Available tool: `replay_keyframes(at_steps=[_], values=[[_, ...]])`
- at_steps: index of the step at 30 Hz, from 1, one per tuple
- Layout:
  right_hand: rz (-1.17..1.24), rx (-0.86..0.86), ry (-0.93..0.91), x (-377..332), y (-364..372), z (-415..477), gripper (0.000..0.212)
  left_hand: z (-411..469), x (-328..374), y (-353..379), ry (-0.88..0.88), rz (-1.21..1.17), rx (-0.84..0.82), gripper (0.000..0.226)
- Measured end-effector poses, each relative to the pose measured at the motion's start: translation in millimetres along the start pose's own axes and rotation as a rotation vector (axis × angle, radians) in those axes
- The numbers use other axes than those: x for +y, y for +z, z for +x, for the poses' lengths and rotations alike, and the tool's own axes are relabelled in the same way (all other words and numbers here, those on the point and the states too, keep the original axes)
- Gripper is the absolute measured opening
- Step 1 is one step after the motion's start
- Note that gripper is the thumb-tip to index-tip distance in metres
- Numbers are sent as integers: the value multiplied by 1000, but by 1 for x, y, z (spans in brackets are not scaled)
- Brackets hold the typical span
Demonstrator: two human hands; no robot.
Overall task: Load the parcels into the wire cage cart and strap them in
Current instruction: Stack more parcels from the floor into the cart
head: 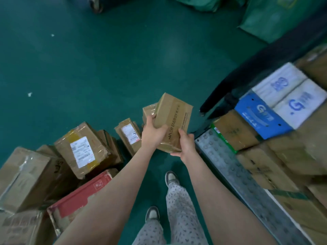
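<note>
Your left hand: Your left hand (153, 132) is gripping the left side of the brown box (174, 116). Your thumb is lying on the top face and your fingers are curling round the edge.
Your right hand: Your right hand (185, 145) is gripping the near end of the same box. The thumb is pressing on top and the fingers are hooking under the bottom edge.
Your arms: Both bare arms are reaching forward, almost straight, and are coming together at the box.
The brown box: You are holding it up in the air over the green floor (88, 68). It is tilting, with its far end pointing up. It is hanging just left of the cart's corner, between the cart and the boxes on the floor.
Small taped box: A small taped box (148, 110) is showing just behind the brown box, by your left fingers. You cannot tell if you are holding it too.
The cart: The cart (230, 167) is standing on your right, with its grey bumpy metal edge facing you.
Inside the cart: A blue box (261, 115), a white box (283, 82) and a plain cardboard box (235, 129) are sitting tight together.
On the floor: A labelled box (83, 149) and a red box (79, 195) are lying on your left, well apart from the cart.
Your feet: Your shoes (170, 177) are standing between the floor boxes and the cart.
</note>
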State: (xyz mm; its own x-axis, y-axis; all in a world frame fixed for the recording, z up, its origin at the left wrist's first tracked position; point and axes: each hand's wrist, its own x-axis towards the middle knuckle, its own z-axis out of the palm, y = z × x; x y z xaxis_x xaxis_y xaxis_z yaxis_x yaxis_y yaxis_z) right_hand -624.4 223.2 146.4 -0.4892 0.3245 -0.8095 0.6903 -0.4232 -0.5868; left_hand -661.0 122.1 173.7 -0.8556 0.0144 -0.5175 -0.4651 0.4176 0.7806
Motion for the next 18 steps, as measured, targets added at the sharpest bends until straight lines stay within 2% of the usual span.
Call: replay_keyframes(at_steps=[8, 18], values=[[140, 111, -40, 27, -59, -76, 37, -89, 9, 13, 42, 36, -141, 51], [368, 278, -103, 44, -161, -141, 43, -175, 43, 76, 211, 195, -371, 55]])
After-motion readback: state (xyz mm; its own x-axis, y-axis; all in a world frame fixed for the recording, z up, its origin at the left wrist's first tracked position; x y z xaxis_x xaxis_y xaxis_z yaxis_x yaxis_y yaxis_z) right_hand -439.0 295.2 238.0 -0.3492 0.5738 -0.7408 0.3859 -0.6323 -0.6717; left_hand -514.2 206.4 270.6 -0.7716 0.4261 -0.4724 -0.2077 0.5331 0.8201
